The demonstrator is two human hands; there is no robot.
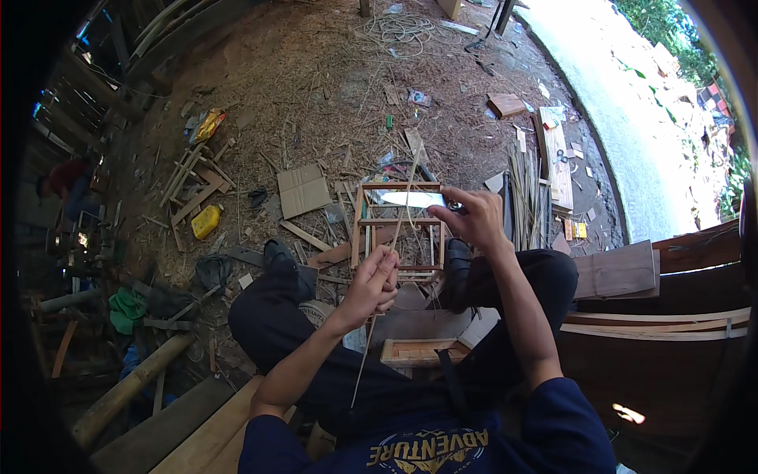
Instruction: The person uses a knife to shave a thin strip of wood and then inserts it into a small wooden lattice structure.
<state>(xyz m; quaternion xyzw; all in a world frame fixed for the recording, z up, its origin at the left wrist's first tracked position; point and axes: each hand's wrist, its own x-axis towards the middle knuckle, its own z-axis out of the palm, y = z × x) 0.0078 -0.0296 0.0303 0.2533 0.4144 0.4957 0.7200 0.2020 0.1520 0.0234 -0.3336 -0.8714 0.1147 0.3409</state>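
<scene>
The person wears a navy-blue T-shirt (332, 457) whose short left sleeve (268, 444) and right sleeve (570, 419) end above the elbows. Its chest print (430, 450) shows arched block lettering in pale and golden tones with small golden mountain peaks. The loose trousers (272, 316) are black and plain. The left shoe (276, 253) and right shoe (458, 257) look dark, their style hard to make out. Left hand (369, 286) and right hand (480, 221) are bare, as are both forearms (525, 320).

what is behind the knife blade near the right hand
A wooden frame lies beyond the blade, its bars showing above and below it in this view. Whatever the metal itself covers cannot be seen.
</scene>
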